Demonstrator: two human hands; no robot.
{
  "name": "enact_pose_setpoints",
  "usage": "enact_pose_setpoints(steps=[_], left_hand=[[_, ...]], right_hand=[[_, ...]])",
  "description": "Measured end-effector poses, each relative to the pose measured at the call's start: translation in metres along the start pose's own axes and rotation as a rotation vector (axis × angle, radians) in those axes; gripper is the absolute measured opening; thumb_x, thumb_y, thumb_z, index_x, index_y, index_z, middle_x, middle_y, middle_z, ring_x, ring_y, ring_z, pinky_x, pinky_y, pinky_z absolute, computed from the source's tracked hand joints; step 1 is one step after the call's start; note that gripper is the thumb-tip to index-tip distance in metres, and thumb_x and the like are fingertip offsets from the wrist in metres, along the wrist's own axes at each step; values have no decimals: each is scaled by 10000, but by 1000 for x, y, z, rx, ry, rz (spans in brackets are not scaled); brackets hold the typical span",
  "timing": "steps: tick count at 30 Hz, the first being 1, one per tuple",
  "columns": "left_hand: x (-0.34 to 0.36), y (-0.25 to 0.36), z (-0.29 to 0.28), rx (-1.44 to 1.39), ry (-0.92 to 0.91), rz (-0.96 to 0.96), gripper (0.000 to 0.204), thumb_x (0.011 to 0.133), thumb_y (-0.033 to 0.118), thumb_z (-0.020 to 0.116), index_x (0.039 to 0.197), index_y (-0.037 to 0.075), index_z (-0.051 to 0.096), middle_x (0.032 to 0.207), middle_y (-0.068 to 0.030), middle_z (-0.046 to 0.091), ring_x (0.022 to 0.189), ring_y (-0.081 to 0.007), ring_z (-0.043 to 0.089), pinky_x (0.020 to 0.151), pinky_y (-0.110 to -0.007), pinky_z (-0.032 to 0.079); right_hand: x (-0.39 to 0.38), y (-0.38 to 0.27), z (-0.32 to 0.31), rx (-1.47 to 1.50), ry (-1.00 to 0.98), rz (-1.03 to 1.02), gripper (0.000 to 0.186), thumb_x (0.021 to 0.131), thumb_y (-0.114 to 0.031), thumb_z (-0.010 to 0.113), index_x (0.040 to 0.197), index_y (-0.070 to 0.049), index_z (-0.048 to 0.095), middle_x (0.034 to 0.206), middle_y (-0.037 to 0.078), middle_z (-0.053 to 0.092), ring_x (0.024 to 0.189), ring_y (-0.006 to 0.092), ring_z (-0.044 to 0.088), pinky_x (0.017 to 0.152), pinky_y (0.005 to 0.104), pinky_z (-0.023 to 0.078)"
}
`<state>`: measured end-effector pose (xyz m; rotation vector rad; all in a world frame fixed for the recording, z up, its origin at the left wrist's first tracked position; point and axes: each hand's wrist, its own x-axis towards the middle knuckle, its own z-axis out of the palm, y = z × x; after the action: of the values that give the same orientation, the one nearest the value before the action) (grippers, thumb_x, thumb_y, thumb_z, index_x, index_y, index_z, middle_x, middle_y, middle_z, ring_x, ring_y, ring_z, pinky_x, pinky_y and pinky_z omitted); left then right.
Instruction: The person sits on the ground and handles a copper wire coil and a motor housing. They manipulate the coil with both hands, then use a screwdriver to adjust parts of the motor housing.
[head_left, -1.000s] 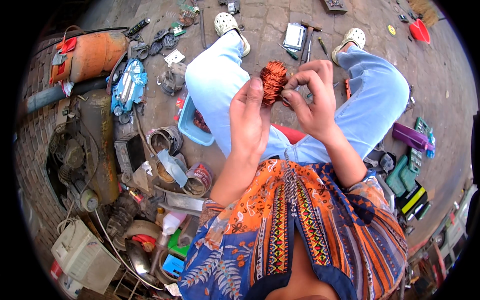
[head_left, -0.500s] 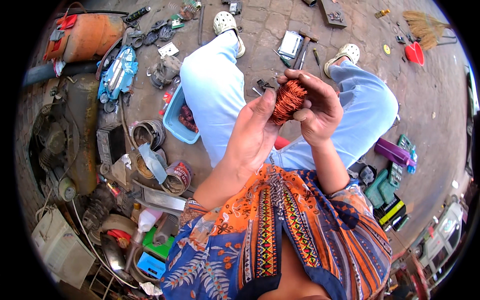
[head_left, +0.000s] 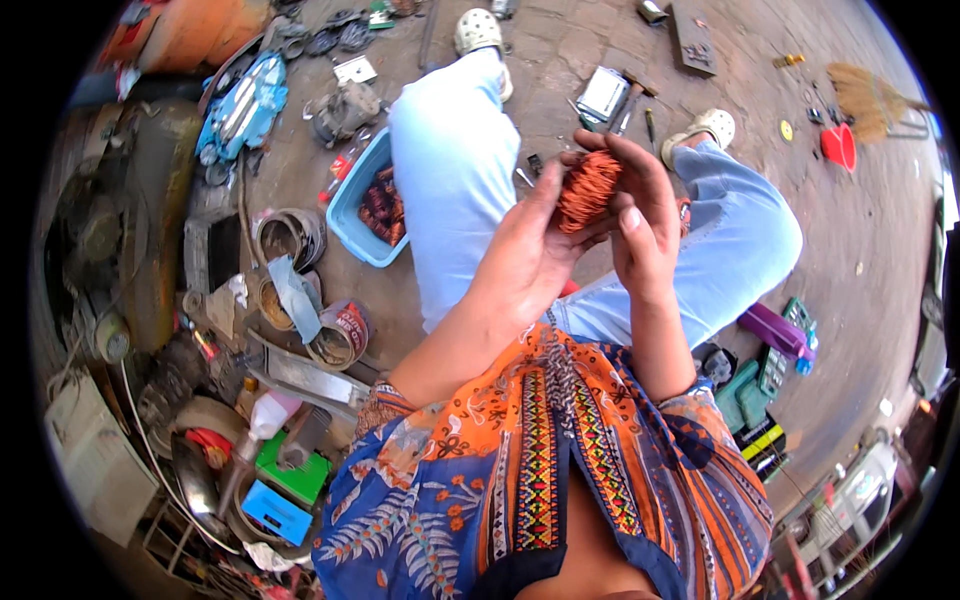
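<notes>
A bundle of reddish copper wire, a wound coil [head_left: 588,190], is held up between my two hands above my lap. My left hand [head_left: 528,232] cups it from the left and below, thumb along its near-left side. From the right, my right hand [head_left: 648,225] curves round it, fingers over the far side and thumb raised at the near right. Parts of the coil are hidden behind fingers. By my left leg, a light-blue plastic tub [head_left: 343,218] contains several darker copper-coloured coils [head_left: 382,205].
Beyond my knees lie a hammer [head_left: 629,106], a white-topped box [head_left: 604,94] and a dark metal block [head_left: 691,42]. Cans [head_left: 340,336] and machine parts crowd the left. A red bowl [head_left: 838,147] and broom [head_left: 868,100] are far right; a purple object [head_left: 776,331] is nearer.
The coil has turned between my hands. My right thumb has lifted and its fingers have straightened somewhat. The view has shifted, so more of the blue tub shows.
</notes>
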<state>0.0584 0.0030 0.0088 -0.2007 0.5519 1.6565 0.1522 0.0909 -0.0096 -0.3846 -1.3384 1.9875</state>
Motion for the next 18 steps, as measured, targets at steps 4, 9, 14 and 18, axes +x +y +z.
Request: enact_pose_setpoints(steps=[4,9,14,18], left_hand=[[-6,0,-8,4,-33,-13,471,974,445,427,1209,49,526,1122,-98,615,1054,-204,589,971,-356,448],[-32,-1,-8,42,-86,31,413,961,359,515,1175,9,569,1099,-72,626,1020,-149,592,923,-290,469],[-40,-9,-10,55,-132,66,373,963,286,534,1175,-19,559,1085,-67,612,1030,-128,568,918,-275,454],[-40,-8,-7,2,-126,63,366,969,280,527,1180,-18,550,1075,-51,596,1036,-118,553,932,-267,438]], right_hand=[[-7,5,15,-160,80,7,598,842,-260,651,1313,14,406,1285,217,515,1183,267,515,997,382,415],[-31,11,22,-183,189,-131,581,805,-250,685,1258,11,430,1155,198,570,1094,288,551,976,396,426],[-44,5,24,-168,171,-152,551,834,-195,626,1301,-8,400,1172,208,522,1091,306,531,1001,452,404],[-41,2,24,-213,167,-119,546,835,-220,619,1294,-15,406,1153,190,528,1071,300,537,994,444,409]])
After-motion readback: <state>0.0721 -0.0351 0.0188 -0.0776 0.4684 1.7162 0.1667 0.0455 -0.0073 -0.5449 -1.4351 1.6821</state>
